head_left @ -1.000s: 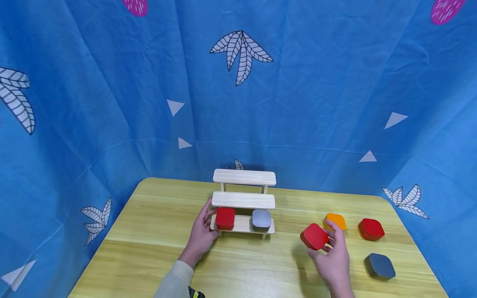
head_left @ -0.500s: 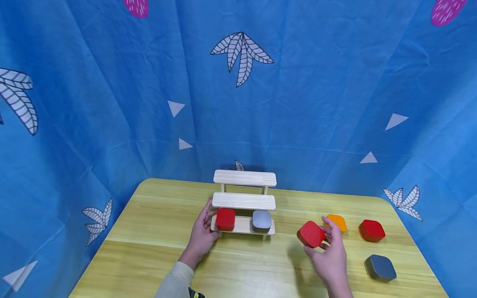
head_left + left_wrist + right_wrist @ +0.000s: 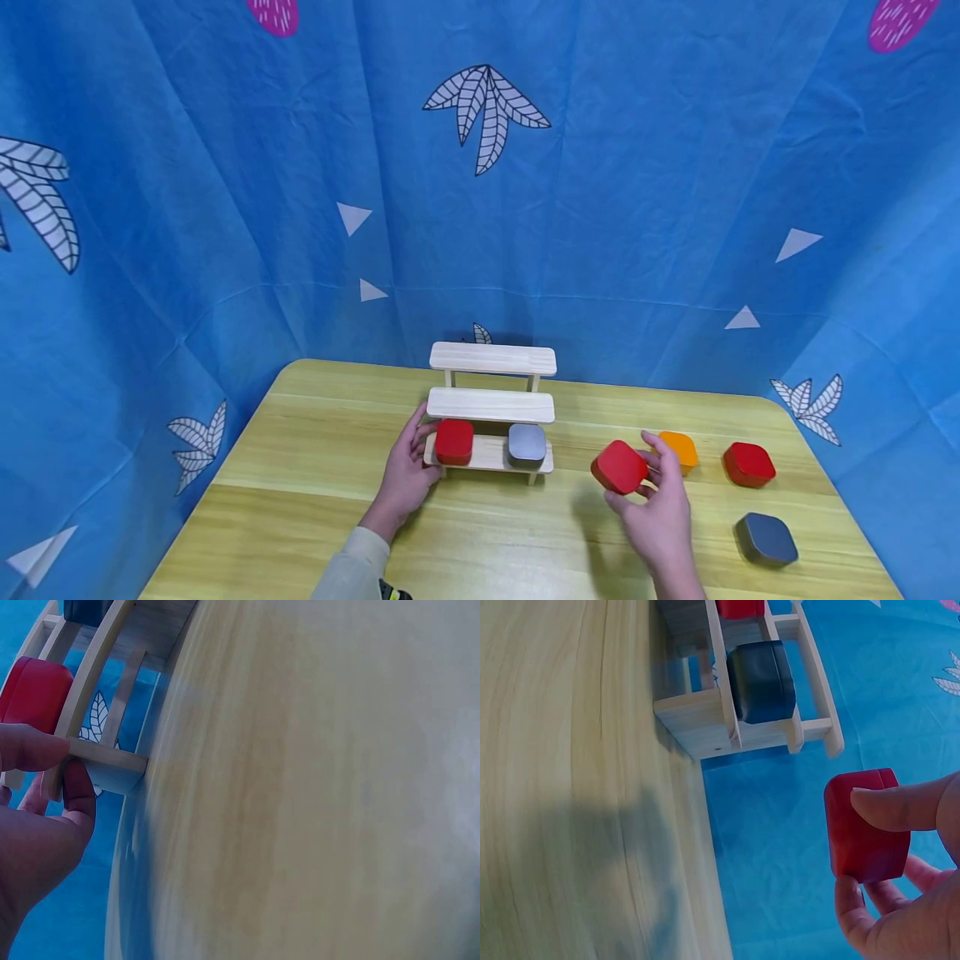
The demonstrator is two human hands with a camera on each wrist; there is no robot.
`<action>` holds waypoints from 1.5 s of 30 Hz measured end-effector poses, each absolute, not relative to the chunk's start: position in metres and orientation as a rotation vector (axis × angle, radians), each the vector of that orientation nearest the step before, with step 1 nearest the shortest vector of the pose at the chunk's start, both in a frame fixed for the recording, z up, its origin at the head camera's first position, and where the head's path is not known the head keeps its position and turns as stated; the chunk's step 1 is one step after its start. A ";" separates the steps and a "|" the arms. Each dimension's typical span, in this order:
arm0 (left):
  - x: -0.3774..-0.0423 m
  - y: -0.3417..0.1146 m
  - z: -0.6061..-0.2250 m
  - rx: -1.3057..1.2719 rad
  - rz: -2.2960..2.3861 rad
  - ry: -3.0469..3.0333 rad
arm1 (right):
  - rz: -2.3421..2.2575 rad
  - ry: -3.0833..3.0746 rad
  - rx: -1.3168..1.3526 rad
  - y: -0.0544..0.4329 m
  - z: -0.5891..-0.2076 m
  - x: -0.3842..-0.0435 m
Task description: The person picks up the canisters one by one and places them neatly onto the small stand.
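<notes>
A three-tier wooden stand (image 3: 491,406) is at the back of the table. On its lowest tier sit a red rounded box (image 3: 453,442) at the left and a grey-blue one (image 3: 527,445) at the right. My left hand (image 3: 407,475) grips the left end of that tier; in the left wrist view the thumb lies over the board's end with a finger beneath. To the right of the stand, my right hand (image 3: 656,508) holds another red rounded box (image 3: 619,467) above the table, thumb on one side and fingers on the other, as the right wrist view (image 3: 866,825) shows.
On the right part of the table (image 3: 525,542) lie an orange box (image 3: 679,451), partly behind my right hand, a red box (image 3: 748,464) and a dark grey box (image 3: 766,539). A blue patterned curtain (image 3: 637,208) hangs behind the table and at its sides.
My right hand has moved slightly left, carrying the red box toward the stand. More of the orange box shows now. My left hand stays in place on the stand.
</notes>
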State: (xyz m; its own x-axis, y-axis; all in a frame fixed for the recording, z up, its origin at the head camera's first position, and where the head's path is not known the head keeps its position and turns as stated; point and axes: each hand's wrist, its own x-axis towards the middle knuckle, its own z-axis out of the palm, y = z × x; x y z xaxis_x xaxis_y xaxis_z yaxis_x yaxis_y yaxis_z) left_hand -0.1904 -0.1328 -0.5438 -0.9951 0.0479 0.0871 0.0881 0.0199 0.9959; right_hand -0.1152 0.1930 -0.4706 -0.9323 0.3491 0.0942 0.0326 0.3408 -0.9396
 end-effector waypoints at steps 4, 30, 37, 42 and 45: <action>-0.191 -0.133 -0.544 -0.147 -2.180 -2.222 | 1.638 -2.334 -0.343 0.191 -0.470 -0.114; -0.185 -0.132 -0.531 -0.114 -2.200 -2.234 | 1.626 -2.352 -0.267 0.175 -0.462 -0.125; -0.190 -0.133 -0.543 -0.106 -2.181 -2.234 | 1.624 -2.375 -0.276 0.172 -0.462 -0.131; -0.189 -0.133 -0.543 -0.121 -2.198 -2.218 | 1.638 -2.375 -0.278 0.169 -0.463 -0.134; -0.190 -0.132 -0.543 -0.120 -2.204 -2.221 | 1.662 -2.354 -0.244 0.168 -0.463 -0.135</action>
